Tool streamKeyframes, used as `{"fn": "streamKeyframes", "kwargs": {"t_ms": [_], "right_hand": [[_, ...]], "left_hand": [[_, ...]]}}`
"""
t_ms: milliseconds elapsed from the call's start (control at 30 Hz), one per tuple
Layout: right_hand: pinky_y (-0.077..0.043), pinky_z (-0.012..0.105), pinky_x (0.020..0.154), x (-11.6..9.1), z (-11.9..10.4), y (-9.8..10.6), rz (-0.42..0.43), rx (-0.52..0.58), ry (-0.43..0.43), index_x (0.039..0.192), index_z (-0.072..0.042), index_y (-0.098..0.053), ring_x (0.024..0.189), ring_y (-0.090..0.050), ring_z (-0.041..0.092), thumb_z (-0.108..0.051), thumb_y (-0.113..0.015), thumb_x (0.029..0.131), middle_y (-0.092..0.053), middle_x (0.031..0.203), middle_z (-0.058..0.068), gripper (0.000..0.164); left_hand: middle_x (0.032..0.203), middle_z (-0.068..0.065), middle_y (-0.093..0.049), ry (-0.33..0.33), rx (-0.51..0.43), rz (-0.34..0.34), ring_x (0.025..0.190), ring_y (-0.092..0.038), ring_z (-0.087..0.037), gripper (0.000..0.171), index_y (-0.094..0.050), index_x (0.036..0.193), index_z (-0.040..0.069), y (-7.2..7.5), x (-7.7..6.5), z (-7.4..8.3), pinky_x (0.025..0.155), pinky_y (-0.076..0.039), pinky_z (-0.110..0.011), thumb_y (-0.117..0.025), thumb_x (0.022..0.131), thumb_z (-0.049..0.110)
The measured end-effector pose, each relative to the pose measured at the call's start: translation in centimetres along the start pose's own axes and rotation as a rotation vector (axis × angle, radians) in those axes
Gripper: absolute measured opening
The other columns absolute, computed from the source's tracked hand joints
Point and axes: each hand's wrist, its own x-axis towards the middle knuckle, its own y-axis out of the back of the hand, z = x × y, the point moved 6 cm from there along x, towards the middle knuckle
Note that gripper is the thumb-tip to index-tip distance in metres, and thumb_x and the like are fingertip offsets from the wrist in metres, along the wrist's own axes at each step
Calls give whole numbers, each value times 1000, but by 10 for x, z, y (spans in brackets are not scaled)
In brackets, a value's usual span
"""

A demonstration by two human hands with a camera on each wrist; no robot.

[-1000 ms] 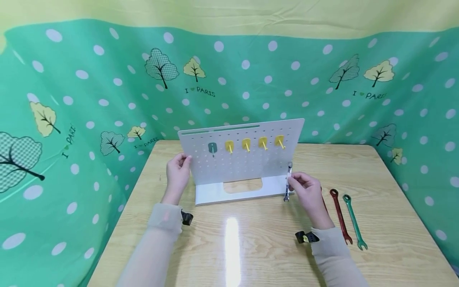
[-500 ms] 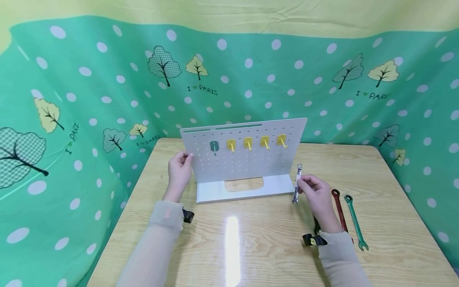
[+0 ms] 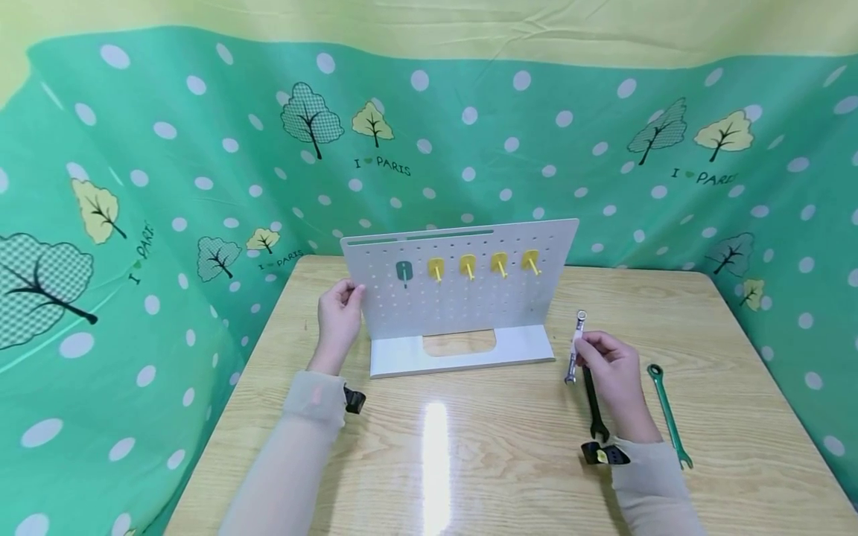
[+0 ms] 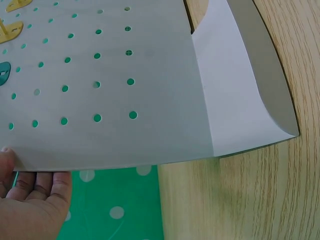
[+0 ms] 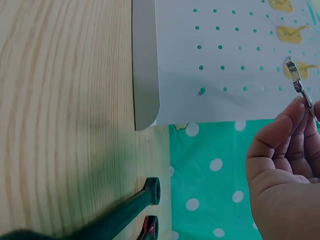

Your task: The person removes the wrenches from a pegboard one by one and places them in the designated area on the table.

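My left hand [image 3: 337, 320] pinches the left edge of a white pegboard [image 3: 456, 305], thumb in front and fingers behind; the left wrist view shows the fingers at that edge. The board stands upright on its flat base. Several yellow hooks [image 3: 468, 266] and one dark green hook [image 3: 404, 271] are set in a row across it, with nothing hanging on them. To the right of the board, my right hand [image 3: 613, 368] pinches a small silver wrench [image 3: 573, 362] by its middle, raised and roughly upright. In the right wrist view, its bare upper end [image 5: 294, 72] sticks out above the fingertips.
A black wrench [image 3: 593, 406] lies on the wooden table [image 3: 509, 447] below my right hand, and a green wrench [image 3: 666, 413] lies further right. A red wrench [image 5: 149, 227] shows in the right wrist view beside the black one. A green dotted cloth [image 3: 469, 141] hangs behind.
My right hand has moved right, carrying the silver wrench away from the board's right edge. It now covers the red wrench in the head view and uncovers the black one. My left hand keeps its grip.
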Motion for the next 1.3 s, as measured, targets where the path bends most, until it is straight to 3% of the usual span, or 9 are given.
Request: {"fn": "streamKeyframes", "kwargs": {"t_ms": [533,967,1200,1300], "right_hand": [[-53,20,69,-1,9,12,42,9,-12,100,14,-66,70,-60,15,-3,-64,100,-67,81,10,18],[-53,20,63,-4,16,24,86,27,-58,101,15,-66,68,-60,14,-3,-65,99,-67,79,6,17],[-55,20,63,-7,19,34,104,149,-93,100,19,-63,68,-61,13,2,-66,98,-68,81,8,18],[-55,19,65,-9,20,37,105,140,-98,101,18,-64,69,-62,12,1,-67,97,-69,81,5,17]], "left_hand": [[107,-19,-70,-15,9,-2,97,-67,-29,20,-67,114,-6,-1,1,0,79,-56,-27,-58,105,10],[106,-19,-69,-4,10,-3,97,-67,-29,20,-67,114,-5,-1,0,1,84,-57,-37,-57,105,10],[107,-19,-70,-3,2,-8,97,-67,-28,20,-67,114,-5,-1,0,0,84,-57,-36,-57,105,10],[106,-19,-69,-7,-2,-5,97,-67,-29,20,-67,114,-5,-1,0,0,85,-57,-40,-57,105,10]]}}
